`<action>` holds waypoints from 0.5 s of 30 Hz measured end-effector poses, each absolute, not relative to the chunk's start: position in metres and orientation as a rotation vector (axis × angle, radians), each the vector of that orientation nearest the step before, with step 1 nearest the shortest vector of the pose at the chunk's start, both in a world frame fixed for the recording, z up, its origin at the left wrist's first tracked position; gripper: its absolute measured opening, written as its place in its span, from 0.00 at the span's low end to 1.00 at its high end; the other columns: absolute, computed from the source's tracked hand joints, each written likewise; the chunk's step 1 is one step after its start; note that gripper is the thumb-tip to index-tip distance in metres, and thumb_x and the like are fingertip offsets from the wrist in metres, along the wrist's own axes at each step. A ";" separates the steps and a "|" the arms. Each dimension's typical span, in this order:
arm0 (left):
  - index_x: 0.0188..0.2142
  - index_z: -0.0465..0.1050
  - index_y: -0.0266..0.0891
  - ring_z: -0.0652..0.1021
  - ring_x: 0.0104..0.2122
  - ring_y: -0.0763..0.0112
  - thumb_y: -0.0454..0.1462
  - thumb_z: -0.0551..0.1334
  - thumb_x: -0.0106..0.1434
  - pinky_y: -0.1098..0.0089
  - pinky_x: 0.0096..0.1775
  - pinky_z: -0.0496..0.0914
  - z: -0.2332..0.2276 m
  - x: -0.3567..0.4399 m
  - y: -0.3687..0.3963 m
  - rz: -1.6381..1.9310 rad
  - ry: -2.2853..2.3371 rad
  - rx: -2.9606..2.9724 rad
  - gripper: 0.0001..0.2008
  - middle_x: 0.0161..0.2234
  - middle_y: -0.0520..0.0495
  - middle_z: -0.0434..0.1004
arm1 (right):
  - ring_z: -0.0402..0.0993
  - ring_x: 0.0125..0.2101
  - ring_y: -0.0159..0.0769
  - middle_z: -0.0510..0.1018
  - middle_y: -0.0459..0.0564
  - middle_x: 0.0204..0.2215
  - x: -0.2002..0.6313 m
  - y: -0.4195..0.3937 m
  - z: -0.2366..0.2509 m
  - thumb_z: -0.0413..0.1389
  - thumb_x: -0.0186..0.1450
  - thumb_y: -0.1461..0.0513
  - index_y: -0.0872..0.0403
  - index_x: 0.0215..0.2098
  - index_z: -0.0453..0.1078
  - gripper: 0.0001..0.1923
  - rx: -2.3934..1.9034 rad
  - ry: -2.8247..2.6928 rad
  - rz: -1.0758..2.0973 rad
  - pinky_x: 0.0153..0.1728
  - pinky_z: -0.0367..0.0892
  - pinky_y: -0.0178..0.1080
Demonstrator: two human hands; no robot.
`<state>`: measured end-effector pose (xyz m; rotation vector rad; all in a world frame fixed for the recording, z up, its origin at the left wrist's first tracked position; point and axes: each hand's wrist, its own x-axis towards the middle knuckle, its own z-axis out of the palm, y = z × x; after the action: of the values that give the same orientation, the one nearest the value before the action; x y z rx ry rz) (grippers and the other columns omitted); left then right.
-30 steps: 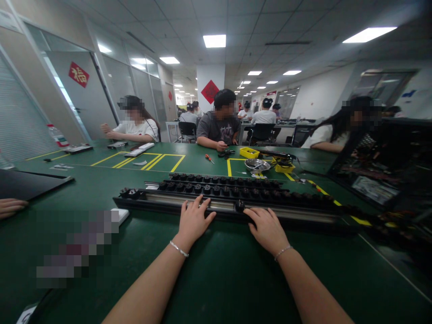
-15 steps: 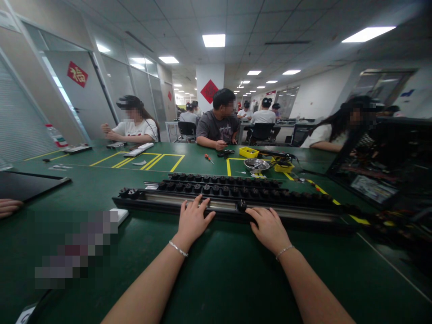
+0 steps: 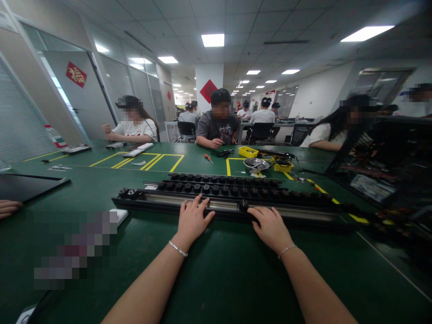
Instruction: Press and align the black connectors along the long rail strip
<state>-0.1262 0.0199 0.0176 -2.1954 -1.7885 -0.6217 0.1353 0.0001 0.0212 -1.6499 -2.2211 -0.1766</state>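
A long black track (image 3: pixel 297 213) with a shiny metal channel lies across the bench in front of me. My left hand (image 3: pixel 195 219) rests on its near edge, fingers spread over the channel and gripping nothing. Farther right, a round black socket module (image 3: pixel 243 205) stands on the track. My right hand (image 3: pixel 272 228) lies on the track just right of it, fingers stretched out, with the fingertips touching or almost touching the module. Two more small modules (image 3: pixel 129 193) sit at the track's left end. Directly behind are two black rails (image 3: pixel 216 190) lined with several similar round modules.
A steel bowl (image 3: pixel 256 164), a yellow bin (image 3: pixel 248 152) and an orange screwdriver (image 3: pixel 208 158) lie farther back on the green bench (image 3: pixel 219 279). Another person's hand (image 3: pixel 9 209) is at the left edge. An open-framed computer case (image 3: pixel 378 166) stands right. Several people sit around.
The single socket module has shifted slightly right along the track, and my right hand has moved right with it. My left hand has stayed put. The person opposite has turned their head forward.
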 end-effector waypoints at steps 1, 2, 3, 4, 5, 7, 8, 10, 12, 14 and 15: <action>0.55 0.64 0.50 0.69 0.52 0.59 0.52 0.50 0.63 0.54 0.56 0.55 0.018 -0.126 0.020 -0.622 -1.788 -2.197 0.24 0.59 0.47 0.62 | 0.66 0.49 0.38 0.74 0.49 0.47 0.136 0.000 0.021 0.48 0.60 0.65 0.46 0.49 0.67 0.20 -1.647 -2.221 -0.180 0.56 0.48 0.54; 0.55 0.64 0.50 0.69 0.52 0.59 0.52 0.50 0.63 0.54 0.56 0.55 0.018 -0.126 0.020 -0.620 -1.788 -2.199 0.24 0.60 0.47 0.62 | 0.66 0.49 0.38 0.74 0.49 0.47 0.136 0.000 0.021 0.48 0.60 0.65 0.46 0.49 0.67 0.20 -1.644 -2.221 -0.181 0.56 0.48 0.54; 0.55 0.64 0.49 0.69 0.52 0.59 0.52 0.50 0.63 0.54 0.56 0.55 0.018 -0.127 0.020 -0.620 -1.789 -2.200 0.24 0.60 0.47 0.62 | 0.66 0.49 0.38 0.74 0.49 0.47 0.136 0.000 0.021 0.48 0.60 0.65 0.46 0.49 0.67 0.20 -1.644 -2.221 -0.182 0.56 0.49 0.54; 0.55 0.64 0.49 0.69 0.52 0.59 0.52 0.50 0.63 0.54 0.56 0.55 0.018 -0.127 0.019 -0.619 -1.791 -2.202 0.24 0.60 0.47 0.62 | 0.66 0.49 0.38 0.74 0.49 0.47 0.136 0.000 0.021 0.47 0.60 0.65 0.46 0.49 0.67 0.20 -1.644 -2.221 -0.182 0.56 0.49 0.54; 0.55 0.64 0.49 0.69 0.52 0.59 0.52 0.49 0.63 0.54 0.56 0.55 0.019 -0.127 0.019 -0.619 -1.793 -2.203 0.24 0.60 0.47 0.62 | 0.66 0.49 0.38 0.74 0.49 0.47 0.136 0.000 0.021 0.47 0.60 0.65 0.46 0.49 0.67 0.20 -1.644 -2.223 -0.183 0.56 0.49 0.53; 0.56 0.64 0.50 0.69 0.52 0.58 0.52 0.50 0.63 0.54 0.56 0.55 0.019 -0.126 0.019 -0.616 -1.801 -2.204 0.24 0.60 0.47 0.62 | 0.66 0.49 0.38 0.74 0.48 0.47 0.136 0.000 0.021 0.47 0.60 0.65 0.46 0.49 0.67 0.20 -1.644 -2.224 -0.188 0.56 0.50 0.53; 0.56 0.64 0.50 0.69 0.52 0.58 0.52 0.50 0.63 0.54 0.56 0.55 0.020 -0.126 0.019 -0.613 -1.806 -2.204 0.24 0.60 0.47 0.62 | 0.66 0.49 0.38 0.74 0.49 0.47 0.137 0.000 0.021 0.47 0.60 0.65 0.46 0.49 0.67 0.20 -1.643 -2.224 -0.190 0.56 0.50 0.53; 0.56 0.64 0.50 0.69 0.52 0.58 0.52 0.50 0.62 0.54 0.56 0.55 0.020 -0.126 0.019 -0.609 -1.813 -2.205 0.24 0.60 0.47 0.62 | 0.66 0.49 0.38 0.74 0.49 0.47 0.137 0.000 0.021 0.47 0.60 0.65 0.46 0.49 0.67 0.20 -1.642 -2.223 -0.192 0.56 0.50 0.53; 0.56 0.64 0.50 0.69 0.52 0.58 0.52 0.51 0.62 0.54 0.56 0.55 0.020 -0.126 0.019 -0.609 -1.813 -2.206 0.24 0.59 0.47 0.62 | 0.66 0.49 0.38 0.74 0.49 0.47 0.137 0.000 0.021 0.47 0.60 0.65 0.46 0.49 0.67 0.20 -1.641 -2.221 -0.189 0.56 0.50 0.54; 0.56 0.64 0.50 0.69 0.52 0.58 0.52 0.50 0.62 0.54 0.56 0.55 0.020 -0.126 0.019 -0.612 -1.810 -2.206 0.24 0.60 0.47 0.62 | 0.66 0.49 0.38 0.74 0.48 0.47 0.138 0.000 0.021 0.47 0.60 0.65 0.45 0.49 0.67 0.20 -1.640 -2.216 -0.188 0.56 0.49 0.54; 0.56 0.64 0.50 0.69 0.52 0.58 0.52 0.50 0.62 0.54 0.56 0.55 0.020 -0.126 0.019 -0.614 -1.808 -2.206 0.24 0.60 0.47 0.62 | 0.66 0.49 0.38 0.74 0.48 0.47 0.138 0.000 0.021 0.47 0.60 0.65 0.45 0.49 0.67 0.20 -1.641 -2.213 -0.187 0.56 0.48 0.54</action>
<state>-0.1260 0.0191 0.0201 -2.2061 -1.8082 -0.6138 0.1378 0.0003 0.0207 -1.6406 -2.2126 -0.1867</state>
